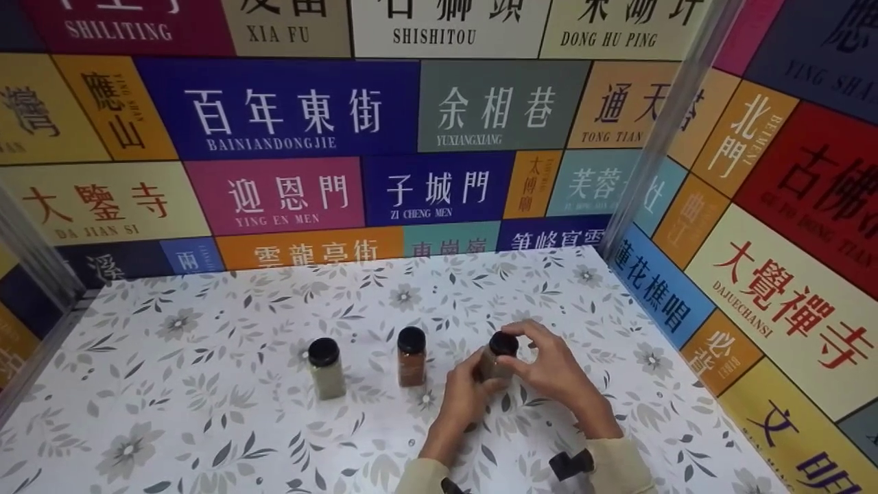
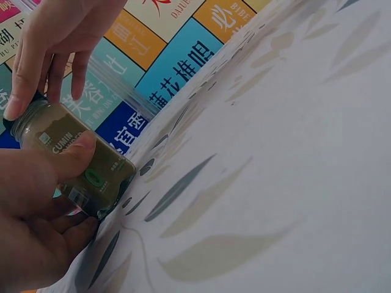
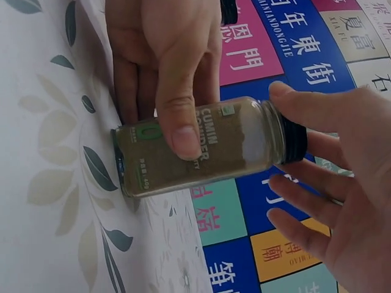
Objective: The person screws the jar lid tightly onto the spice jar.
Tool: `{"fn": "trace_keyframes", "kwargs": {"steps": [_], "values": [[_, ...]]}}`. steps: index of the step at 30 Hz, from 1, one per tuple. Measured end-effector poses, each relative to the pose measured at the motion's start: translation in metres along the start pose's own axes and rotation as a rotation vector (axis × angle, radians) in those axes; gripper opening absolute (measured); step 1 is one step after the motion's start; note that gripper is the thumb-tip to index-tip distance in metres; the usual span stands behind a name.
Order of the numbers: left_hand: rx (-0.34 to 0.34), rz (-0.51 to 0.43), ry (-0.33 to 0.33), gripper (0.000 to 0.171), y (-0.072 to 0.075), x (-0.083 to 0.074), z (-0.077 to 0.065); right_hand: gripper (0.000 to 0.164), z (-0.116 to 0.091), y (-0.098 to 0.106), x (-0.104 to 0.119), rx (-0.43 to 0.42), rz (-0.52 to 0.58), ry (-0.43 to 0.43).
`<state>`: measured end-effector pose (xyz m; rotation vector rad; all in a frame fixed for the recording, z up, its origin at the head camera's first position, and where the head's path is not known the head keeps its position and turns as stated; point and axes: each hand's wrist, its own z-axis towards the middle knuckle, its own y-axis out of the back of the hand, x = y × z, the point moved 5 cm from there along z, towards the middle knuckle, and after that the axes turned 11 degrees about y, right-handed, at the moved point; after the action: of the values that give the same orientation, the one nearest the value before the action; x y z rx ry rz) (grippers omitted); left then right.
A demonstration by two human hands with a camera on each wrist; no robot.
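A glass spice jar labelled cumin powder (image 3: 168, 168), filled with brown powder, stands on the table under both hands. My left hand (image 1: 466, 394) grips the jar's body, thumb across the label and fingers around the far side. At the top, my right hand (image 1: 555, 367) holds the black cap (image 1: 504, 342) between thumb and fingers. The cap sits on the jar's neck. In the left wrist view the jar's base meets the cloth, and the right hand (image 2: 61, 43) reaches down to the cap from above.
Left of the hands stand two more black-capped jars, one with reddish-brown powder (image 1: 411, 369) and one with pale greenish powder (image 1: 328, 379). A floral cloth (image 1: 226, 343) covers the table. Panels with colourful signs (image 1: 274, 110) rise behind and at the right.
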<state>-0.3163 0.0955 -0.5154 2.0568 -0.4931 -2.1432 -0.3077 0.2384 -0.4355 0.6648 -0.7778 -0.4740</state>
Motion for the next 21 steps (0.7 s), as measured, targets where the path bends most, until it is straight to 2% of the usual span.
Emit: {"fn": "trace_keyframes", "kwargs": {"steps": [5,11,16,21], "values": [[-0.005,-0.014,-0.022,0.047,0.0005,0.0003,-0.0005,0.043,-0.0015,-0.0028,-0.0018,0.047,0.088,0.046],[-0.016,-0.007,-0.044,0.048,0.0005,-0.0014,-0.0018,0.04,-0.001,-0.006,-0.0007,0.027,0.051,0.065],[-0.048,0.008,-0.038,0.051,0.0,-0.0018,-0.003,0.038,0.001,-0.0071,0.001,-0.04,-0.012,0.006],[-0.073,0.023,-0.026,0.057,-0.0002,-0.0018,-0.0027,0.046,0.002,-0.0074,-0.001,-0.118,-0.048,-0.064]]}}
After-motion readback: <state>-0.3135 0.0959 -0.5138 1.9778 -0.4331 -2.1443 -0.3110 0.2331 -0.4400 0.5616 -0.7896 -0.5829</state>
